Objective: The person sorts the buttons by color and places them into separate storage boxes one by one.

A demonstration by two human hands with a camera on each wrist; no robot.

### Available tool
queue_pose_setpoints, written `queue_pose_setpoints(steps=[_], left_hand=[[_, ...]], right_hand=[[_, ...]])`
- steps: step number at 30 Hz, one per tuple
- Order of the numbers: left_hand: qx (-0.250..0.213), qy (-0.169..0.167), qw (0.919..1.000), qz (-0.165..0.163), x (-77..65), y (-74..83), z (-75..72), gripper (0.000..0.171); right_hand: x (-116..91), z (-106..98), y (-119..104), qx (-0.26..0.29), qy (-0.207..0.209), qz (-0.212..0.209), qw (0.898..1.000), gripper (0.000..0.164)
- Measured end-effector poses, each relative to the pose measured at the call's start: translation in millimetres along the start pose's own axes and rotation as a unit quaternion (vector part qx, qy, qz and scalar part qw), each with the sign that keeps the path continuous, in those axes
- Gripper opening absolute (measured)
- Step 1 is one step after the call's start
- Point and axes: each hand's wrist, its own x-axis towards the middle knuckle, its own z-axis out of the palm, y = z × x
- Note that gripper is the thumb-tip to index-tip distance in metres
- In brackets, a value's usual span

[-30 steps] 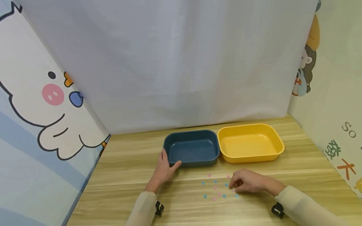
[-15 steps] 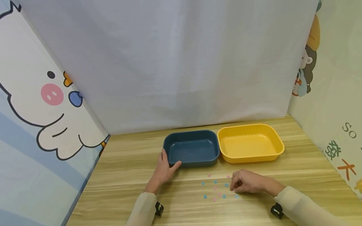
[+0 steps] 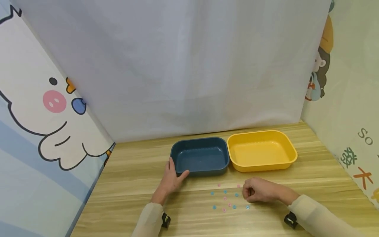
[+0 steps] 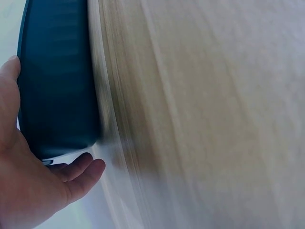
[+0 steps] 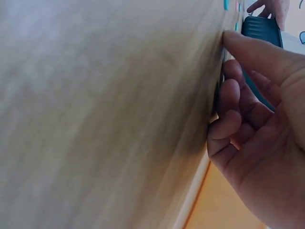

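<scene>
My left hand rests at the near left corner of a dark blue plastic tray. Its thumb lies along the front rim, and the fingers reach loosely past the left end. Right of the small scattered buttons, my right hand is low over the table, fingers curled and thumb bent in. It pinches a pink button that its fingertips hide. Close by lie a blue button, another blue button and a pink button. In the right wrist view, the thumb reaches down to the tabletop.
A yellow tray stands against the blue one's right side. Several more pink and blue buttons, among them a pink button, lie in front of the trays on the wood-grain table. A white cloth hangs behind.
My right fingertips have closed in on the pink button beneath them, which has gone from sight. The left hand and both trays have stayed put.
</scene>
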Motion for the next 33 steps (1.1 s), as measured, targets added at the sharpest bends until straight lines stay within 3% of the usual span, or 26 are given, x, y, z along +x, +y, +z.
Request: queue_pose_setpoints(steps=[5,13,22,33], left_hand=[[0.0,0.011,0.9999,0.003,-1.0,-0.7,1.3,0.099],[-0.007,0.018,0.9998,-0.003,-1.2,-0.8,1.8,0.1],[-0.015,0.025,0.9995,0.013,1.6,-2.7,-0.5,0.102],[-0.036,0.02,0.9991,-0.007,7.8,-1.1,-0.5,0.096]], right_hand=[[-2.4,-3.1,3.8,0.047,0.01,0.017,0.999,0.01],[-6.6,-16.4,1.7,0.073,0.053,0.012,0.996,0.009],[-5.6,-29.7,-3.1,0.066,0.084,0.021,0.994,0.007],[8.9,-42.3,-11.1,0.075,0.114,0.024,0.99,0.015]])
